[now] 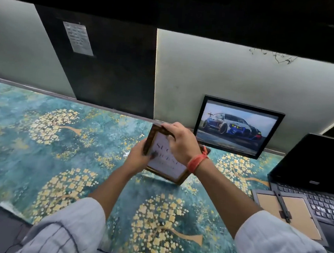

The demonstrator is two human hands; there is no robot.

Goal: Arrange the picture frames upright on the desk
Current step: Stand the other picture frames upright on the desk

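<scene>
Both hands hold a small brown picture frame (165, 166) with a white text card, tilted, above the middle of the tabletop (61, 138). The left hand (139, 156) fingers close on its left edge; the right hand (178, 141) fingers close over its top. A black car picture frame (238, 127) leans upright at the far edge. Another frame (287, 211) lies face down on the laptop (322, 178) near the right edge.
</scene>
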